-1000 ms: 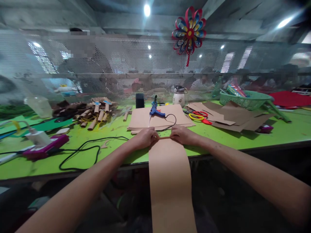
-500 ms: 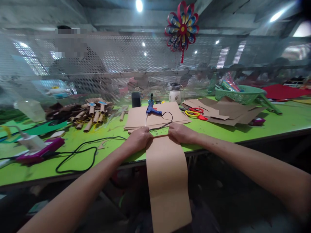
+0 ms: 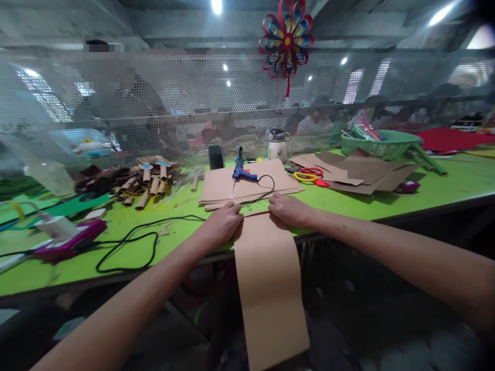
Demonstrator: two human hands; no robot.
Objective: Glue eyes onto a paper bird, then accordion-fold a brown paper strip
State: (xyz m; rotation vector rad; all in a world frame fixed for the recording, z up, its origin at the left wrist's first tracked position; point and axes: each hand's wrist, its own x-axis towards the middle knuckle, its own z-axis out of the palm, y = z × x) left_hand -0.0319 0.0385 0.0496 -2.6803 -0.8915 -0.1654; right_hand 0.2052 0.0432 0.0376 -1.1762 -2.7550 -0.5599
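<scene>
A long strip of brown kraft paper [image 3: 266, 278] hangs from the front edge of the green table [image 3: 386, 201] down toward me. My left hand [image 3: 224, 221] pinches the strip's top left corner on the table. My right hand [image 3: 288, 208] grips the top right corner. Both hands have their fingers closed on the paper's far edge. Just beyond them lies a stack of brown paper sheets [image 3: 224, 185] with a blue glue gun [image 3: 242, 172] and its black cord on top.
Paper tubes [image 3: 145, 183] are piled at the left, with a pink device [image 3: 69, 239] and a looping black cable [image 3: 127, 247]. Scissors [image 3: 309, 176], loose brown sheets [image 3: 371, 175] and a green basket [image 3: 381, 144] sit at the right. Behind the mesh screen sits a person [image 3: 112, 103].
My hands have slid the strip's top edge a little farther onto the table, toward the stack. The hanging end has swung slightly. The camera tilted down a bit.
</scene>
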